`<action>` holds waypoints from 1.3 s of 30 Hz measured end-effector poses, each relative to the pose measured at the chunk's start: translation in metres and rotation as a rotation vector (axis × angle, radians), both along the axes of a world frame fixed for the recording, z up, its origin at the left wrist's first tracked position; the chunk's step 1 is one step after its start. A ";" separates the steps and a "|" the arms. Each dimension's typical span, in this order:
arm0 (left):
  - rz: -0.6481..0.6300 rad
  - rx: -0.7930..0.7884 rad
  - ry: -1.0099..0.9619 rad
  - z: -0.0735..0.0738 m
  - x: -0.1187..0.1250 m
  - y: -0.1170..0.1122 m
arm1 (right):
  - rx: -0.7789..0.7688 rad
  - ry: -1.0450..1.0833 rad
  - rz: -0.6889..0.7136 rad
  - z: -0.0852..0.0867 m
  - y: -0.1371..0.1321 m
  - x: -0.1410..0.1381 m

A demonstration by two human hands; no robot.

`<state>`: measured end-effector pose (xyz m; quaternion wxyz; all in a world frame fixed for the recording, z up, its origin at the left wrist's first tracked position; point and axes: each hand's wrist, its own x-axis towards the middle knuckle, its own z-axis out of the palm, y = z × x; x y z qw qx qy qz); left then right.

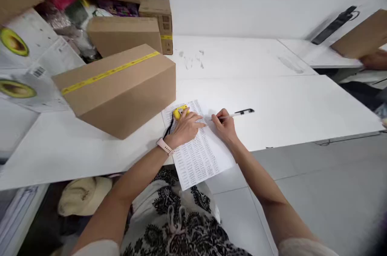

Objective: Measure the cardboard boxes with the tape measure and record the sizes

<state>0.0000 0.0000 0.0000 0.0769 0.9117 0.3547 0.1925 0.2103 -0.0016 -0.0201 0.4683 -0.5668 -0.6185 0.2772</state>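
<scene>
Sheet (196, 159) of print overhangs the surface (287, 107) edge. Left hand (186, 127) lies flat and unclenched on its top, likely pinning it steady, just beside a yellow gadget (180, 111). Right hand (225, 127) pinches a pen (238, 113), tip on the sheet, as for marking.

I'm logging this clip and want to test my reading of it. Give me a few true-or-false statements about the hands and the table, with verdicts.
1. The right hand holds a pen. True.
2. The left hand rests on a printed sheet. True.
3. The sheet lies wholly on the table. False: its near end hangs over the table's edge.
4. The cardboard box beside the left hand has red tape along its top. False: the tape is yellow.
5. The left wrist is bare. False: it wears a watch with a pink strap.
</scene>
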 end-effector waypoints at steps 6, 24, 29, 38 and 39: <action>0.336 0.081 -0.062 0.011 -0.001 -0.005 | 0.191 -0.323 -0.060 -0.002 0.007 0.002; 0.471 -0.844 -1.272 0.075 -0.099 -0.107 | 0.062 -0.053 -0.126 0.022 0.010 -0.007; 0.573 -0.483 -1.173 0.088 -0.124 -0.147 | -0.237 0.242 0.539 0.087 -0.026 -0.088; 0.596 -0.307 -0.889 0.077 -0.136 -0.165 | -0.357 0.343 0.887 0.108 -0.071 -0.171; 0.593 -0.303 -0.869 0.075 -0.138 -0.167 | -0.356 0.332 0.872 0.105 -0.073 -0.171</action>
